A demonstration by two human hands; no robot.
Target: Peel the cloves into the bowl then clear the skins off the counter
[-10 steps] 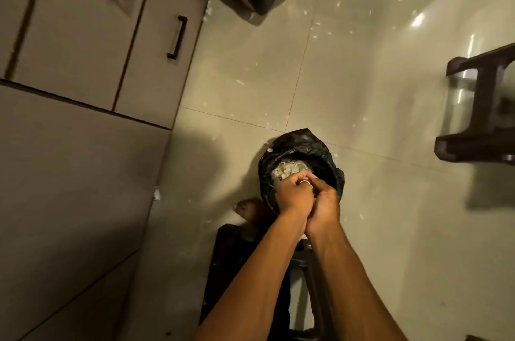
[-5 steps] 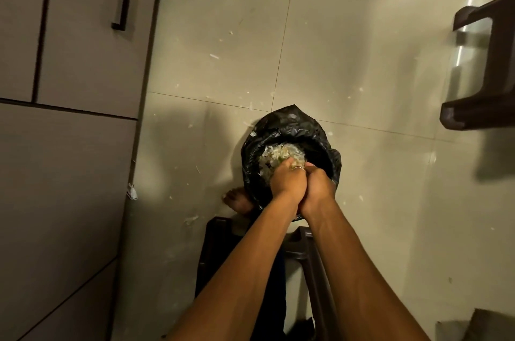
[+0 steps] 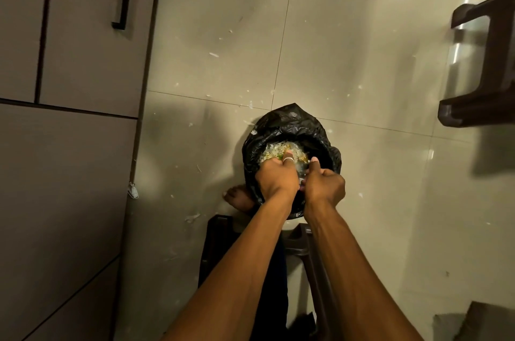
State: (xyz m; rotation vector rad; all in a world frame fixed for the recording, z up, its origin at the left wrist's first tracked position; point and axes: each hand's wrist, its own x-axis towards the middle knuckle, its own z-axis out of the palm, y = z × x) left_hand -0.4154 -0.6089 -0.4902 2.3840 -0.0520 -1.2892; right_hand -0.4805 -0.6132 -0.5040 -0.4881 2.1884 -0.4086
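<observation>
The left hand point(image 3: 276, 179) and right hand point(image 3: 324, 187) curl over the black plastic bin bag point(image 3: 292, 123) at lower centre, and what each grip holds cannot be told; pale papery garlic skins point(image 3: 274, 149) heaped inside may flutter onto the glossy beige tiled floor point(image 3: 362, 75).

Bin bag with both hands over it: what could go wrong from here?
1. The left hand and right hand hang over the near rim of the bin bag, so light skins may drift past it onto the floor, where flakes already lie.
2. The bare foot stands right beside the bag on glossy tile; it could nudge the bag or slip on flakes.
</observation>
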